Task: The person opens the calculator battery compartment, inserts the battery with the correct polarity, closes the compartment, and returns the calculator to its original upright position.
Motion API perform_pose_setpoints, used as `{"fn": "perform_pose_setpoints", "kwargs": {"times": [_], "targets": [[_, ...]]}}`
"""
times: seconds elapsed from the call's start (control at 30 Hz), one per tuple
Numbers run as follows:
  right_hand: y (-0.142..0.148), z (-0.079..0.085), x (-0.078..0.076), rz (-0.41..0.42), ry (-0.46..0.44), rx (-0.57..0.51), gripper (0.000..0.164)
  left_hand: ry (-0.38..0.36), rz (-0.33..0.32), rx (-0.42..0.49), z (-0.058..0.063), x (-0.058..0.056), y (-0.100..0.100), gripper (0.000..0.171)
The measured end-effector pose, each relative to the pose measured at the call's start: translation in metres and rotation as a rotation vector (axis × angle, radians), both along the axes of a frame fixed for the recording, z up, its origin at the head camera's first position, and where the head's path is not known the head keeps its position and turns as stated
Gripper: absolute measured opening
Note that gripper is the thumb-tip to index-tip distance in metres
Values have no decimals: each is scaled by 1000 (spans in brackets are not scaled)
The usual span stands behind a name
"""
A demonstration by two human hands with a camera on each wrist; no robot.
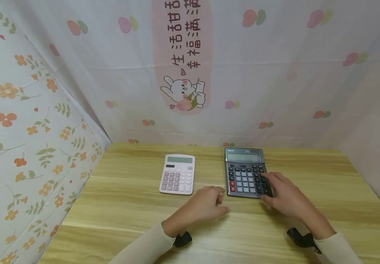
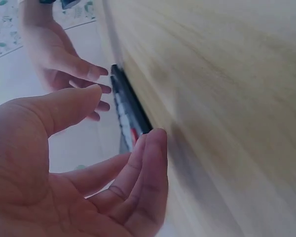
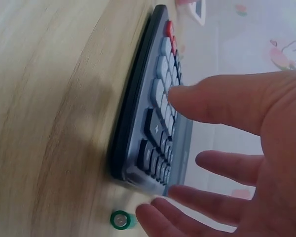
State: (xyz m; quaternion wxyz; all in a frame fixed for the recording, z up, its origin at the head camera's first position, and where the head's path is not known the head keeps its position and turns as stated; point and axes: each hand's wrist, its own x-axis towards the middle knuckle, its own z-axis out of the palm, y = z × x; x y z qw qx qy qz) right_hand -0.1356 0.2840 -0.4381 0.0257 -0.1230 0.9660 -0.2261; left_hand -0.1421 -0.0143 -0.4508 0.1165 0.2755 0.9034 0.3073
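A dark grey desk calculator point(image 1: 246, 179) with white, black and red keys lies on the table, its display lit by a 0. My right hand point(image 1: 283, 194) hovers at its right edge, fingers spread and loosely bent. In the right wrist view, the thumb point(image 3: 222, 98) overlaps the keys and the other fingers lie beyond the calculator's side. My left hand point(image 1: 204, 203) is by the calculator's lower left corner, with its fingers loosely bent; its fingertips point(image 2: 158, 136) overlap that corner in the left wrist view. Neither hand grips anything.
A smaller pinkish-white calculator point(image 1: 177, 174) lies to the left, beyond my left hand. Close to the dark calculator's right side is a small green cylinder with a metal end point(image 3: 121, 219), like a battery. A printed curtain point(image 1: 275, 91) hangs behind the wooden table point(image 1: 117, 205).
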Motion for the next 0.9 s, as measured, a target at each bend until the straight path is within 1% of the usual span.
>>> {"fn": "perform_pose_setpoints", "kwargs": {"times": [0.1, 0.27, 0.4, 0.53, 0.67, 0.77, 0.9], "targets": [[-2, 2, 1, 8, 54, -12, 73, 6, 25, 6, 6, 7, -9, 58], [-10, 9, 4, 22, 124, -83, 58, -33, 66, 76, 17, 14, -28, 58], [-19, 15, 6, 33, 140, -136, 49, -48, 104, 116, 23, 16, -44, 57], [-28, 17, 5, 50, 135, -186, 44, -23, 154, 144, 27, 16, -59, 55], [-38, 17, 0, 70, 130, -245, 38, 8, 197, 182, 29, 16, -75, 54], [-46, 16, -6, 81, 115, -299, 34, 46, 234, 193, 27, 13, -88, 52], [-57, 13, -15, 88, 76, -362, 34, 107, 313, 181, 22, 8, -105, 50]]}}
